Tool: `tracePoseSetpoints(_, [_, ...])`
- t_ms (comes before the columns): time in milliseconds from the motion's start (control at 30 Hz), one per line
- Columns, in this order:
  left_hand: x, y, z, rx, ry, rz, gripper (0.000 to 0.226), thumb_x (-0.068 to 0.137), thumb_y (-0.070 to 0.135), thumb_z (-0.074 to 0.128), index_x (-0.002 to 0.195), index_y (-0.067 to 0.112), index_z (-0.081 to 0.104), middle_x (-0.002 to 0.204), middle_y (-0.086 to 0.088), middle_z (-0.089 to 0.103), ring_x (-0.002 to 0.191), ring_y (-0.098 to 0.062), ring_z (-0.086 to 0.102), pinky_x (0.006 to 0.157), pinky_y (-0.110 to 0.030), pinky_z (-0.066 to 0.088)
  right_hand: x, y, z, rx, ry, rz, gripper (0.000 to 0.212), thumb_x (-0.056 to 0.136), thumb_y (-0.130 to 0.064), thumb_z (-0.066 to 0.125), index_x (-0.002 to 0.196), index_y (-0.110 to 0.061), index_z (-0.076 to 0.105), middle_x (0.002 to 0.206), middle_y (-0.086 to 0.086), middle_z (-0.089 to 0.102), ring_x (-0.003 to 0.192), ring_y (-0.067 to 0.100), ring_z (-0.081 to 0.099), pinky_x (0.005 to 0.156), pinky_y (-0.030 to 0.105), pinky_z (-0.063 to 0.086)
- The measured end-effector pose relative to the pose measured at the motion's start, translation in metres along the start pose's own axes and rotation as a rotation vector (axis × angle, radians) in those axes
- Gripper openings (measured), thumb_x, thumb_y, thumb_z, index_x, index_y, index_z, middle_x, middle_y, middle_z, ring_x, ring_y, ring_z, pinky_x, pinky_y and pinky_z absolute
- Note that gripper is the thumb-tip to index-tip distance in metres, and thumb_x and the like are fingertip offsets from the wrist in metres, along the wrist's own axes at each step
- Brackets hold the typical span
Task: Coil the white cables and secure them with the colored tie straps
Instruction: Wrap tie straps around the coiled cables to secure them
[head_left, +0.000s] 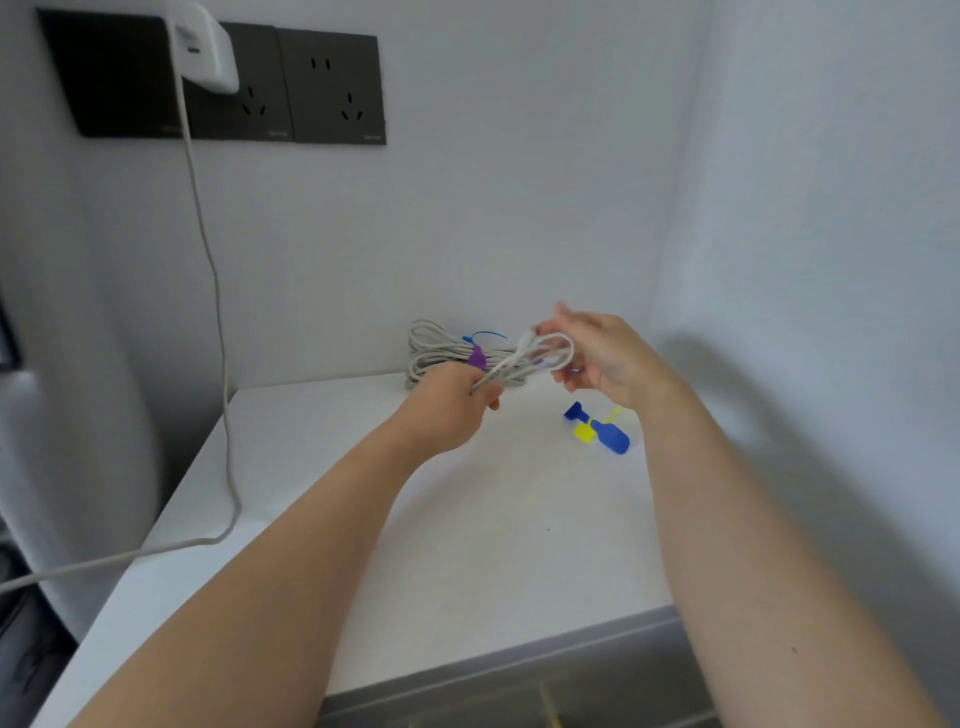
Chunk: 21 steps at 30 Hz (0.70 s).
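We are holding a white cable (511, 361) above the table (467, 519): our left grip (452, 405) is grasping one end, our right grip (608, 358) pinching its loop.

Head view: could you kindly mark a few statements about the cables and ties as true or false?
1. The left hand and right hand both hold a cable loop. True.
2. A blue tie and a yellow tie lie on the table. True.
3. The bundle by the wall has no tie. False: a purple tie wraps it.
4. The charger lies on the table. False: it sits in a wall socket.
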<state>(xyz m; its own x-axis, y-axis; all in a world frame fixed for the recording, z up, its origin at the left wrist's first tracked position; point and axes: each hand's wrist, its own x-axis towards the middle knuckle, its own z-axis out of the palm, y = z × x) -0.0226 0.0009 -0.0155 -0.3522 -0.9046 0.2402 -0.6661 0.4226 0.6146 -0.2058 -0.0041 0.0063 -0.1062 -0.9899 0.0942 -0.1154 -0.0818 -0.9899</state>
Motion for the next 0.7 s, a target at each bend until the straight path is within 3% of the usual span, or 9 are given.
tracePoseSetpoints(67, [0.002,-0.005,-0.001,0.007,0.061,-0.054,0.029,0.098,0.023,0.043,0.086,0.011,0.066,0.074,-0.002,0.054,0.075,-0.020,0.050,0.067,-0.026,0.036,0.012,0.004,-0.010,0.012,0.329,-0.012,0.032,0.097,-0.029,0.043,0.099,-0.004,0.062,0.079,0.006,0.062,0.055,0.020,0.054,0.050,0.026,0.042])
tracePoseSetpoints(133, [0.004,-0.011,-0.002,0.029,0.082,-0.096,0.028,0.098,0.022,0.043,0.085,0.011,0.066,0.074,-0.006,0.056,0.080,-0.025,0.057,0.069,-0.027,0.038,0.022,0.016,-0.022,-0.257,0.563,-0.038,0.032,0.093,-0.015,0.039,0.113,-0.002,0.061,0.099,0.010,0.063,0.082,0.026,0.060,0.071,0.032,0.046])
tracePoseSetpoints(200, [0.004,-0.016,-0.002,0.033,0.087,-0.135,0.028,0.097,0.022,0.043,0.085,0.011,0.066,0.076,-0.010,0.059,0.087,-0.030,0.061,0.069,-0.027,0.039,0.027,0.028,-0.027,-0.564,0.518,-0.019,0.041,0.091,-0.005,0.035,0.125,-0.007,0.057,0.128,0.009,0.057,0.117,0.027,0.051,0.093,0.029,0.039])
tracePoseSetpoints(300, [0.004,-0.022,-0.002,0.026,0.080,-0.164,0.029,0.098,0.023,0.042,0.087,0.010,0.066,0.080,-0.011,0.059,0.090,-0.031,0.061,0.070,-0.027,0.040,0.032,0.041,-0.021,-0.768,0.291,0.038,0.050,0.090,-0.002,0.035,0.136,-0.016,0.047,0.143,0.006,0.044,0.132,0.025,0.037,0.103,0.029,0.033])
tracePoseSetpoints(367, [0.004,-0.023,-0.002,0.019,0.072,-0.172,0.029,0.098,0.024,0.043,0.086,0.010,0.066,0.079,-0.010,0.058,0.086,-0.029,0.060,0.070,-0.027,0.040,0.033,0.046,-0.015,-0.912,0.188,0.071,0.056,0.087,-0.001,0.042,0.140,-0.021,0.042,0.141,0.007,0.044,0.130,0.026,0.039,0.096,0.030,0.040])
tracePoseSetpoints(433, [0.004,-0.024,-0.002,0.008,0.067,-0.182,0.028,0.098,0.024,0.043,0.084,0.012,0.065,0.076,-0.007,0.055,0.079,-0.025,0.055,0.070,-0.027,0.040,0.032,0.048,-0.012,-1.001,0.171,0.098,0.059,0.080,0.004,0.046,0.135,-0.019,0.049,0.127,0.010,0.053,0.110,0.028,0.051,0.081,0.032,0.045])
tracePoseSetpoints(533, [0.004,-0.023,-0.002,-0.008,0.060,-0.182,0.027,0.098,0.025,0.044,0.082,0.014,0.063,0.077,-0.006,0.055,0.075,-0.022,0.051,0.068,-0.026,0.039,0.031,0.046,-0.008,-1.126,0.197,0.063,0.045,0.070,0.010,0.049,0.107,-0.010,0.066,0.091,0.013,0.062,0.078,0.029,0.056,0.065,0.031,0.047])
tracePoseSetpoints(700, [0.003,-0.021,-0.003,-0.128,0.036,-0.201,0.029,0.097,0.022,0.044,0.073,0.014,0.058,0.062,-0.002,0.049,0.054,-0.015,0.044,0.051,-0.024,0.034,0.033,0.045,-0.003,-1.161,0.246,0.038,0.024,0.072,0.006,0.056,0.083,-0.010,0.070,0.072,0.014,0.059,0.069,0.029,0.054,0.060,0.026,0.041])
